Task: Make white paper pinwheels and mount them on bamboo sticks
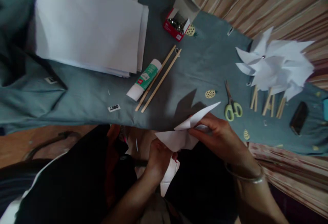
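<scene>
1. The paper pinwheel (pixel 183 133) is held at six o'clock, near the table (pixel 200 70) edge.
2. Left hand (pixel 159 159) pinches its lower flap; right hand (pixel 221 138) pinches the centre, probably.
3. Keep the folded points gathered, aligned.

A grey-teal cloth (pixel 84 94) with small pineapple prints covers the work surface, wrinkled at the left side; beneath and behind it lies a striped fabric (pixel 269 1) in brown and cream tones; a wooden floor (pixel 15 145) shows at lower left; the light is dim, with soft shadows.
</scene>
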`<state>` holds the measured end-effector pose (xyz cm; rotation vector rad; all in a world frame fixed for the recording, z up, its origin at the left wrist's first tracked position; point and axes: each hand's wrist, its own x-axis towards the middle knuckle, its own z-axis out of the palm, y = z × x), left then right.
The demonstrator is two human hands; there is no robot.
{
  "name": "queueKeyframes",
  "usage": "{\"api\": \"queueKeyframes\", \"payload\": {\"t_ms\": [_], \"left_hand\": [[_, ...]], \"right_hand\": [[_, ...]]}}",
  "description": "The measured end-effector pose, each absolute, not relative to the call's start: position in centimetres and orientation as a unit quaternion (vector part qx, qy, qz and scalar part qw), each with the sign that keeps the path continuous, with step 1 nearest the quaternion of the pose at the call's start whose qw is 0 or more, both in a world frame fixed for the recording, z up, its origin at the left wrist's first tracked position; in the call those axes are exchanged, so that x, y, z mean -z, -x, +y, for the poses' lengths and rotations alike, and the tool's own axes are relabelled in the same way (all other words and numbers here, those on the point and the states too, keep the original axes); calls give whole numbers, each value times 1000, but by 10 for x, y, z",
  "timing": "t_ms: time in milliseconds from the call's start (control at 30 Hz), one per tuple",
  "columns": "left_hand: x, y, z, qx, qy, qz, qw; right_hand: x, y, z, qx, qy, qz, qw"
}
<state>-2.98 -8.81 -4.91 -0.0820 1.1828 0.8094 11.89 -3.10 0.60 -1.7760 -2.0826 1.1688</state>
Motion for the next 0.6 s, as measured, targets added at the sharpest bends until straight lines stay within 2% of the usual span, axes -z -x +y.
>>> {"api": "queueKeyframes", "payload": {"t_ms": [300,600], "left_hand": [[50,28,-96,-407,5,495,768],[49,22,-96,-450,-1,430,782]], "right_hand": [[-8,-115,-26,-393,589,-700,96],[-13,-116,-13,-415,565,-712,45]]}}
